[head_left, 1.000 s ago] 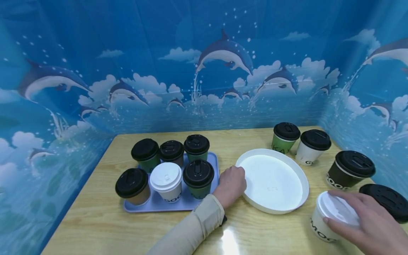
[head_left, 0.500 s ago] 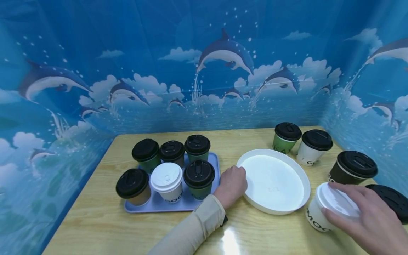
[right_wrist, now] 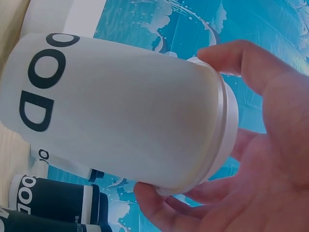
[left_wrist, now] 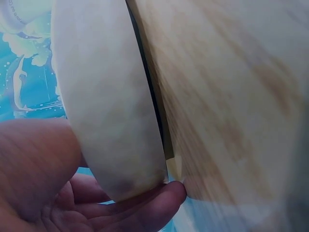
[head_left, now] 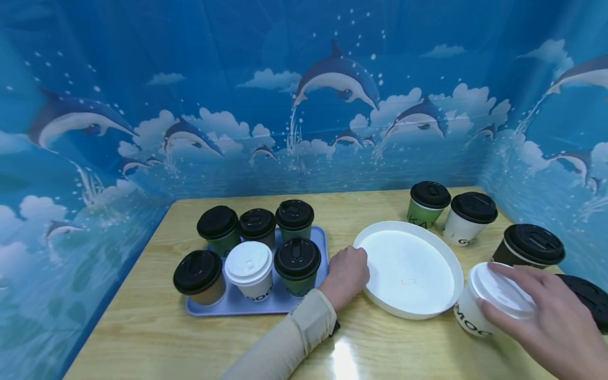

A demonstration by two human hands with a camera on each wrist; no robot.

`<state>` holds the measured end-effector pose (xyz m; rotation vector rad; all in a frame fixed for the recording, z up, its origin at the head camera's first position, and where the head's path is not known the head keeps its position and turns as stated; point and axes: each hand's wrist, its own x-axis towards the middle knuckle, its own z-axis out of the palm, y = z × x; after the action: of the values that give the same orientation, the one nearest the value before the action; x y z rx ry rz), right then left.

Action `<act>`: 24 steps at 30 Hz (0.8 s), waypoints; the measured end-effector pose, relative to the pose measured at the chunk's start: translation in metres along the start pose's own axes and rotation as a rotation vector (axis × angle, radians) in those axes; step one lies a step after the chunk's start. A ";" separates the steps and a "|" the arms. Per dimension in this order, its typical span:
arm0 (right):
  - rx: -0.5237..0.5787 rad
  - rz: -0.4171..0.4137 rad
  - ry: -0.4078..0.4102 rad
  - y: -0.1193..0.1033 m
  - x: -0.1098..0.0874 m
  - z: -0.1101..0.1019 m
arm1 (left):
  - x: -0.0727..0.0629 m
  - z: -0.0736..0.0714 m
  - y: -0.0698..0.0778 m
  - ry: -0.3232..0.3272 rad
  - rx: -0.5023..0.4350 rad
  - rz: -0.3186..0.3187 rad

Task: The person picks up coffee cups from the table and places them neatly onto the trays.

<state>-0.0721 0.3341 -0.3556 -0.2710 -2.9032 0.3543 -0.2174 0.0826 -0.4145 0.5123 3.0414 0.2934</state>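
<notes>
In the head view my right hand [head_left: 546,311] grips a white paper coffee cup [head_left: 470,319] by its white lid. The right wrist view shows thumb and fingertips around the lid's edge of this cup [right_wrist: 125,106], black letters on its side. Beside it, at the middle of the table, lies a round white tray [head_left: 408,274] with a low wall, bare inside. My left hand [head_left: 347,277] holds its left rim. The left wrist view shows the tray wall [left_wrist: 106,96] between thumb and fingers. The cup stands upright, right at the tray's lower right edge.
A lavender tray [head_left: 237,309] on the left carries several lidded cups, one with a white lid [head_left: 248,262]. Right of the round tray are a green cup [head_left: 429,203], a white cup with black lid [head_left: 467,221], a dark cup [head_left: 529,245] and another black lid [head_left: 584,298].
My right hand has moved the white cup away from me and slightly left, up to the round tray's edge. The left hand stays on the rim.
</notes>
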 end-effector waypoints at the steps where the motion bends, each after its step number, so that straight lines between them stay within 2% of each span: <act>1: 0.002 0.003 -0.001 -0.001 0.001 0.000 | 0.000 0.000 0.000 -0.003 0.000 -0.001; 8: 0.008 0.017 -0.010 -0.005 0.003 -0.001 | 0.001 0.001 0.000 -0.005 0.003 0.003; 13: 0.003 0.002 0.013 -0.004 0.004 -0.003 | 0.000 0.001 -0.001 -0.003 0.002 0.006; 24: 0.066 0.009 0.148 -0.011 0.006 -0.011 | 0.001 0.000 -0.001 -0.004 0.002 0.000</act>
<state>-0.0774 0.3268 -0.3414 -0.2867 -2.7404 0.4117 -0.2183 0.0821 -0.4149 0.5126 3.0378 0.2894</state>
